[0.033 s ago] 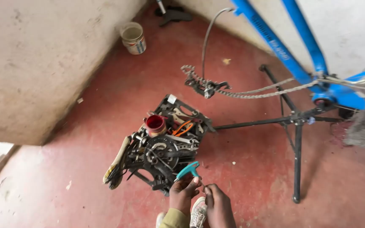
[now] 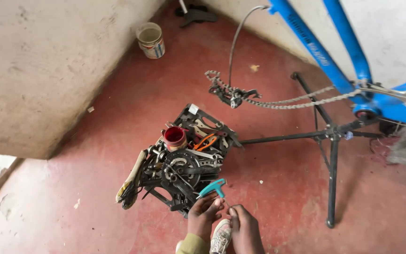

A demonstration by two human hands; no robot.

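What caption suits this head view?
Both hands, left hand and right hand, hold a teal T-handled key beside a black tool crate.

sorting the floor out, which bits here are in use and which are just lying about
In hand: teal T-handle key, held by left hand with right hand at its shaft; tool tray.
Lying about: tin can, red cup, orange pliers.

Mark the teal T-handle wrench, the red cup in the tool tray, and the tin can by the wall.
teal T-handle wrench (image 2: pixel 212 187), head view, on the teal crossbar.
red cup (image 2: pixel 174 137), head view, on its rim.
tin can (image 2: pixel 151 41), head view, on its side wall.
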